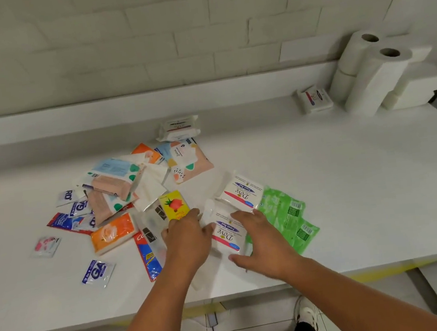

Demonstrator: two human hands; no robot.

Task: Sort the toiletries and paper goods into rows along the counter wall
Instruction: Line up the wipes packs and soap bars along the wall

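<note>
White counter [323,180] below white brick wall [141,37]

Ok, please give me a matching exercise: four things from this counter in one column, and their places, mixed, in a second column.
Things:
1. paper rolls
2. yellow pack
3. green packs
4. pink sachet

Places:
A. alone, far left
B. just right of the right hand
C. far right, at the back
D. just beyond the left hand

Pairs: 1-C, 2-D, 3-B, 4-A
</note>
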